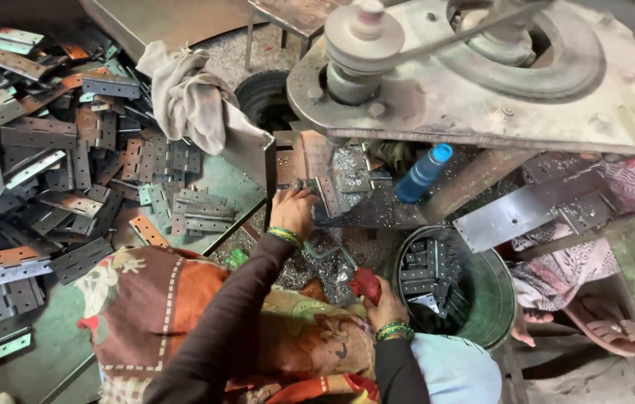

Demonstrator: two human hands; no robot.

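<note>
My left hand (293,210) reaches forward under the drilling machine (482,67) and grips a metal hinge (326,196) lying on the machine's small work plate (355,206). Green bangles ring that wrist. My right hand (385,301) rests lower, by my lap, closed on a piece of red cloth (366,283). Metal shavings cover the plate and the ground between my hands.
A big heap of metal hinges (56,164) lies on the green floor at the left. A dark green bucket (493,299) holding drilled hinges stands to the right. A blue bottle (422,173), a rag (186,97) and another person's sandalled foot (602,325) are nearby.
</note>
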